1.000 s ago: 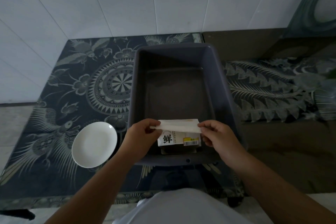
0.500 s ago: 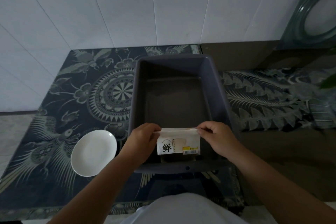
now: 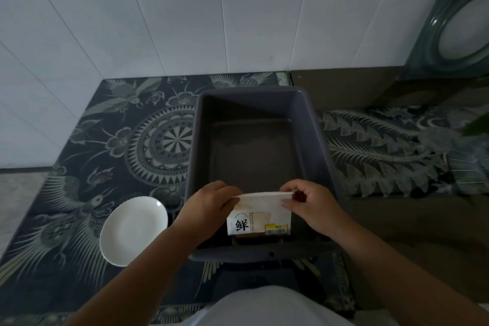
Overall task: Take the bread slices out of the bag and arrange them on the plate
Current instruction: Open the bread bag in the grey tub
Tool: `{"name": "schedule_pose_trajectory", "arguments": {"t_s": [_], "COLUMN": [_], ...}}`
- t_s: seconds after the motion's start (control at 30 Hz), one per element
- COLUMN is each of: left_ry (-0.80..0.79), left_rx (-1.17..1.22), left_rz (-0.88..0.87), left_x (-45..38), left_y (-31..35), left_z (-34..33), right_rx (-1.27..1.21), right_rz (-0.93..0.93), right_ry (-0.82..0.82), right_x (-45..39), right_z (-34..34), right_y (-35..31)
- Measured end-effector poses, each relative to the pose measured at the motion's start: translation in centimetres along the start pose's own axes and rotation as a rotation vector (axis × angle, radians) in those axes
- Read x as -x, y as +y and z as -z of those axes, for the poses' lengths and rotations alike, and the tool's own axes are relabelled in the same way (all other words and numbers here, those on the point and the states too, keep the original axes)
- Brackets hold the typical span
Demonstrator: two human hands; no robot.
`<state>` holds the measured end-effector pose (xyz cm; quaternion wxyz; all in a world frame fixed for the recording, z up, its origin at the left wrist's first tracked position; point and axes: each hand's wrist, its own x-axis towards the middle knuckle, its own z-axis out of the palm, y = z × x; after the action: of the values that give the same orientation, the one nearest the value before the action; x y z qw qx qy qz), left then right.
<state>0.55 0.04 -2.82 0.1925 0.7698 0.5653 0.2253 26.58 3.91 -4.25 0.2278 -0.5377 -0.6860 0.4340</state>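
A: Left to right, what's on the patterned dark tabletop (image 3: 111, 145)?

B: A round white ceramic plate (image 3: 133, 230), bare, on the left. Just beside it stands a deep grey rectangular plastic tub (image 3: 312, 124), and inside its near end sits the white printed bread bag (image 3: 258, 219), upright.

A: And the hands?

B: The left hand (image 3: 209, 206) pinches the bag's folded top edge at its left corner; the right hand (image 3: 312, 206) pinches the right corner, thumb below, fingers above. Both are closed on the bag, which looks sealed or folded over. No slices show.

A: How should the opening go?

B: I'd say peel the top apart gently, pulling the corners away from each other rather than upward, so the soft bread inside isn't crushed. Keep the bag's base resting in the tub for support. Then one hand steadies the bag while the other lifts slices across the tub's left wall to the plate.
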Motion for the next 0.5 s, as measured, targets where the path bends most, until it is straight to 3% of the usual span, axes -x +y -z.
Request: {"name": "schedule_pose_trajectory", "arguments": {"t_s": [0.2,0.33,0.5], "left_ry": [-0.017,-0.032,-0.005], "left_rx": [0.097,-0.151,-0.179], "left_rz": [0.065,-0.139,-0.215], "left_x": [-0.31,0.00,-0.20], "left_y": [0.54,0.48,0.67], "left_z": [0.18,0.32,0.46], "right_rx": [0.088,0.206,0.224], "right_rz": [0.119,0.243,0.279], "right_ry": [0.056,0.038,0.081], "right_x": [-0.58,-0.32,-0.38], "right_z": [0.01,-0.34,-0.40], "right_y": [-0.21,-0.17,0.06]}}
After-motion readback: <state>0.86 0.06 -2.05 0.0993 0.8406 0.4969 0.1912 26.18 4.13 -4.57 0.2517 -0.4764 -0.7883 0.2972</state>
